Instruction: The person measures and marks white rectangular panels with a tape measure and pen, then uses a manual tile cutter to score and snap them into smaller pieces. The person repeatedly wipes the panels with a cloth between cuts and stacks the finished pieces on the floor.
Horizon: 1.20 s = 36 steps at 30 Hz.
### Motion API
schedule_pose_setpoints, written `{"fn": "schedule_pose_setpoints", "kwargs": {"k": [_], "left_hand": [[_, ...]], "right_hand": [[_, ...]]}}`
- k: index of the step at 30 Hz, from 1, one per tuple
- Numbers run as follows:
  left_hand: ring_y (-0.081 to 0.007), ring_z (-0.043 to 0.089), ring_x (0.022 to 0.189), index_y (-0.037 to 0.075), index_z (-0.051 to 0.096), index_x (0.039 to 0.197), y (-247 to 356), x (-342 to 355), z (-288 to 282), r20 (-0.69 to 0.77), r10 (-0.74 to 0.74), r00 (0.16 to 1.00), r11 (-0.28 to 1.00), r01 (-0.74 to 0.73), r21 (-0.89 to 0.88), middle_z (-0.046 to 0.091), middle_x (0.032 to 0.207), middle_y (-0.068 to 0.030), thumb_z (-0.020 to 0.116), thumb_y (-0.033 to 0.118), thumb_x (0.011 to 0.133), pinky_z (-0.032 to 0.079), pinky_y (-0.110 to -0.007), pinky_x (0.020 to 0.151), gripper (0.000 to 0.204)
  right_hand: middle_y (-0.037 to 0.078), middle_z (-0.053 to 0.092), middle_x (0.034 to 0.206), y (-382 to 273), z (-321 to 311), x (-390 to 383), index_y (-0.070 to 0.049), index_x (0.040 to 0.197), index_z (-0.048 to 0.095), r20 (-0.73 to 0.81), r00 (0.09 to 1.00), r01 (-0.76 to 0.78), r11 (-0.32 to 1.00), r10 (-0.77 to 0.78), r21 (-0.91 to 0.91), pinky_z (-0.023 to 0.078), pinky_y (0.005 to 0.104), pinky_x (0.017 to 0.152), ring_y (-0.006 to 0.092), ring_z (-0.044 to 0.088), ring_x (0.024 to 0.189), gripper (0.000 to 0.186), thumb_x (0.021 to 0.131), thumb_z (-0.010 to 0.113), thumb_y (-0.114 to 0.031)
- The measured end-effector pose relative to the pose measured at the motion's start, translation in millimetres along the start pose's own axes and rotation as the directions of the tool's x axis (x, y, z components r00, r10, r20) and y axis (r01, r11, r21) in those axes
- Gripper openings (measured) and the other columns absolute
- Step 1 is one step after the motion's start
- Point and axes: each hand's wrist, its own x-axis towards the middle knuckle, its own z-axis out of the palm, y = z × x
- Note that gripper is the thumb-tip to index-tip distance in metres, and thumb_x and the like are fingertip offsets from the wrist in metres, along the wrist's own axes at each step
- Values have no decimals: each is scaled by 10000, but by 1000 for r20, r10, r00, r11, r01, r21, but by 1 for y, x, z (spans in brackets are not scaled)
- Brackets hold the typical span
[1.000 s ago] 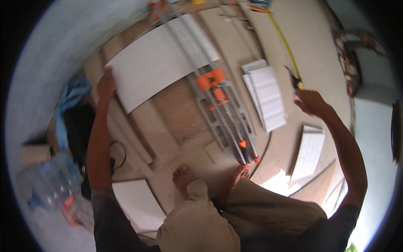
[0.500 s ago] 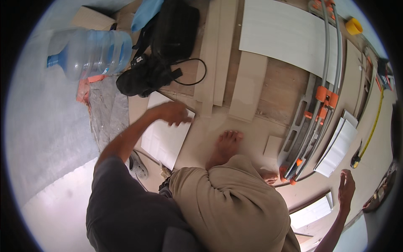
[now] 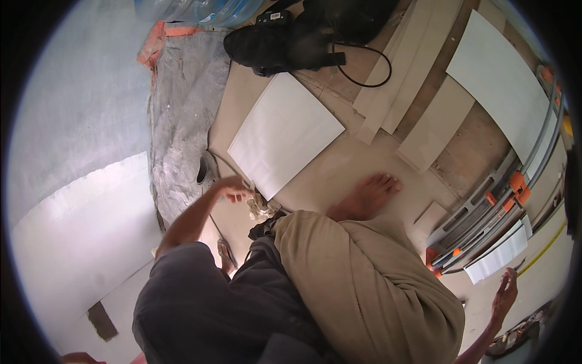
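My left hand [image 3: 235, 190] hangs with loosely bent fingers beside a crumpled beige paper or cloth [image 3: 262, 208]; nothing shows in its grip. A white square tile [image 3: 285, 133] lies on the floor just beyond it. Off to the right, my right hand [image 3: 504, 295] is held out with fingers stretched and holds nothing. Closest to that hand are a white stack of tiles or sheets [image 3: 498, 252] and a yellow measuring tape blade [image 3: 544, 247]. A tile cutter [image 3: 479, 221] with grey rails and orange parts lies beyond them.
A black bag [image 3: 285, 45] with a looped cable and a large blue water bottle [image 3: 197, 9] are at the far side. Beige planks [image 3: 412, 67] and a large white sheet [image 3: 503, 85] lie far right. Grey plastic sheeting [image 3: 182, 115] runs along the left wall. Shoes [image 3: 207, 168] stand near my left arm.
The view has swung left and closer to the wall. My left hand has moved from over the white tile back toward the crumpled paper or cloth. My right hand remains stretched out.
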Motion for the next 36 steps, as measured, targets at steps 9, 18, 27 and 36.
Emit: {"fn": "schedule_pose_setpoints", "kwargs": {"k": [9,18,27,36], "left_hand": [[-378,727,983,14,739,1051,-118,123,177,-373,442,816,891,-353,285,755,1060,-214,663,431,952,555,-482,842,436],[-193,653,881,-15,730,935,71,-144,8,-435,799,415,531,-826,189,704,1100,-105,724,144,807,503,-319,756,204],[-120,596,892,-73,698,1100,441,-197,-19,-480,854,-201,-175,-980,97,691,998,-81,614,221,938,481,-285,756,346],[-327,270,1558,145,369,1600,689,-161,24,427,816,-389,-532,-215,819,353,1659,-141,470,310,1078,180,-524,1283,557]], "right_hand": [[184,716,1047,-67,-22,14,-28,1122,661,-123,975,181,982,-187,-53,570,436,855,377,716,968,152,1023,604,-128],[140,726,978,-71,-51,9,-83,1083,624,-172,974,122,981,-147,-148,557,455,784,361,706,896,93,1002,639,-125],[121,735,992,-60,-53,-26,-87,1093,658,-257,965,45,998,-55,-45,566,415,823,318,714,901,100,1000,647,-125],[130,747,1016,-88,28,-60,-66,1089,711,-220,973,14,935,69,355,568,398,859,292,738,937,154,1015,630,-174]]}}
